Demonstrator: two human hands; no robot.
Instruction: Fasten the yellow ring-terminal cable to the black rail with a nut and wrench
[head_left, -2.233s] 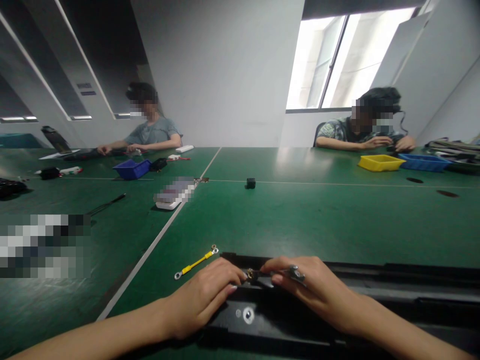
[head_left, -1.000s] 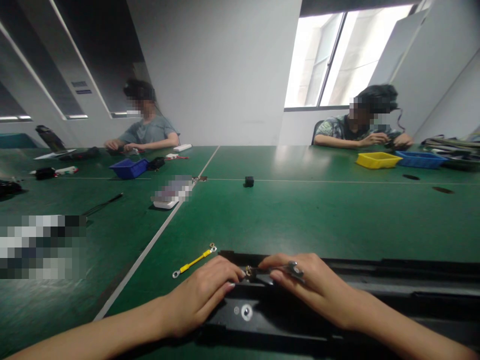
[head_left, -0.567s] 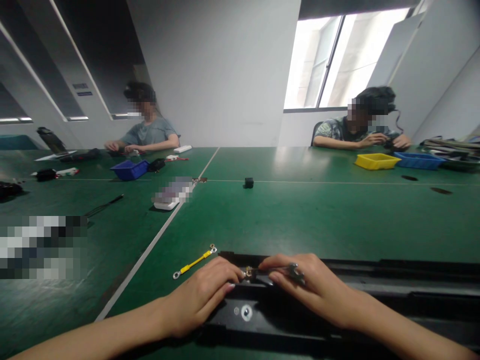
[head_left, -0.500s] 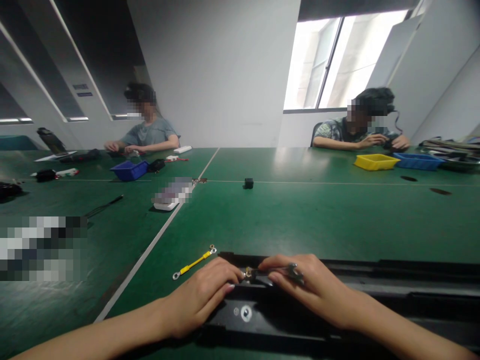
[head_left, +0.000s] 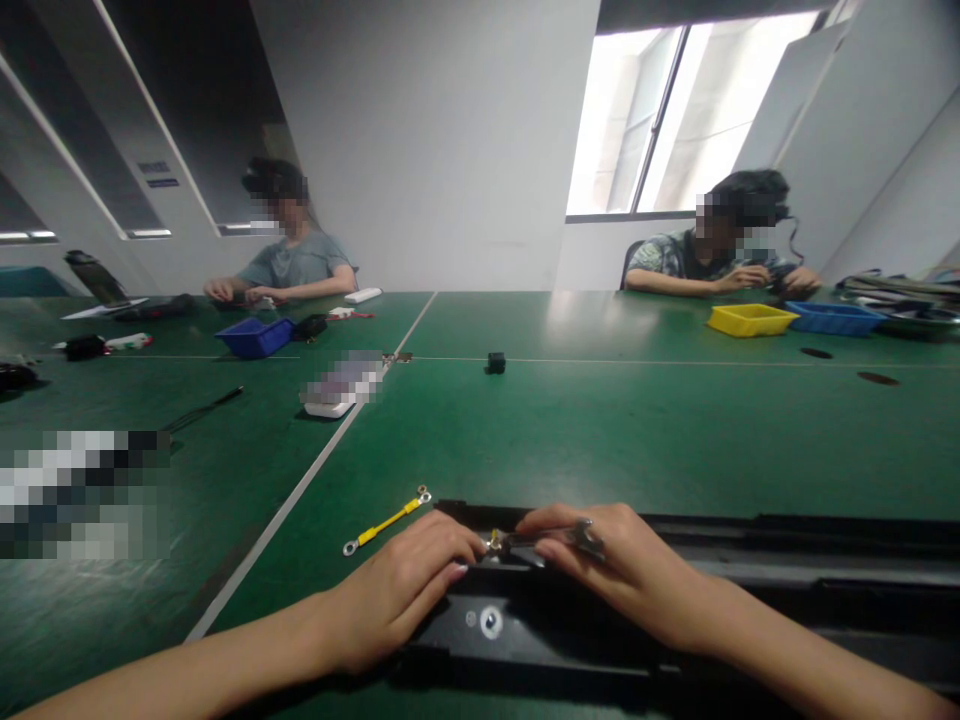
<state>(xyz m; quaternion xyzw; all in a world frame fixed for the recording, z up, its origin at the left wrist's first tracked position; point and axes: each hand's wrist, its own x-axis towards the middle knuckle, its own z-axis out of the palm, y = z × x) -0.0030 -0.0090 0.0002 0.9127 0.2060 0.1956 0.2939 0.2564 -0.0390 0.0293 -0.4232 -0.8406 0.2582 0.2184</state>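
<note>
My right hand (head_left: 626, 575) is closed around a metal wrench (head_left: 589, 540), its open jaw sticking out above the knuckles. The wrench lies sideways, and its other end points at a small brass-coloured fastener (head_left: 494, 541) in the black metal housing (head_left: 547, 625). Against the left side of that fastener rest the pressed-together fingertips of my left hand (head_left: 409, 580); what they pinch is too small to name. A yellow cable with ring terminals (head_left: 386, 524) lies on the table just beyond my left hand.
On the green table (head_left: 637, 430) are a small black block (head_left: 496, 363), a white device (head_left: 341, 385), a blue bin (head_left: 256, 338) and a yellow bin (head_left: 752, 320). Two people sit across the table. The long housing reaches to the right edge.
Both hands stay at the fastener, with the wrench in nearly the same place. The whole view has shifted very slightly.
</note>
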